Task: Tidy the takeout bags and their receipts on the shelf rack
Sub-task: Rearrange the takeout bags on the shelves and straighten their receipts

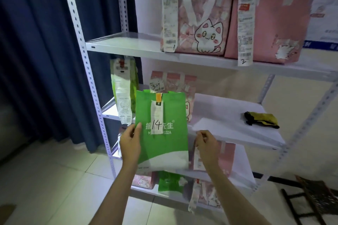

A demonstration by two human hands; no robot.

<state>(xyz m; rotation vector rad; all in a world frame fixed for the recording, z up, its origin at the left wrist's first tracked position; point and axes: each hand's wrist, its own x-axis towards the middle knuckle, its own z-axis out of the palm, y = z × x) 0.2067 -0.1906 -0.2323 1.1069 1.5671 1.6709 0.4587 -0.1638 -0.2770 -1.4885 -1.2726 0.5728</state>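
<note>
A green takeout bag (162, 144) with receipt (157, 115) marked 14 is pinched by the left hand (129, 142), right hand (205, 142) loosely curled, empty; best slotted upright, receipt outward, on the middle shelf (237, 133)

Two bags stand side by side on the top shelf (128, 46), the cat bag (199, 18) left of the second bag (270, 22), each with a receipt hanging down its front. On the middle shelf (237, 126) a folded cloth (261, 118) lies to the right. In front of that shelf the left hand (130, 142) holds the numbered bag (162, 144) by its left edge; the right hand (206, 142) is just right of it.
</note>
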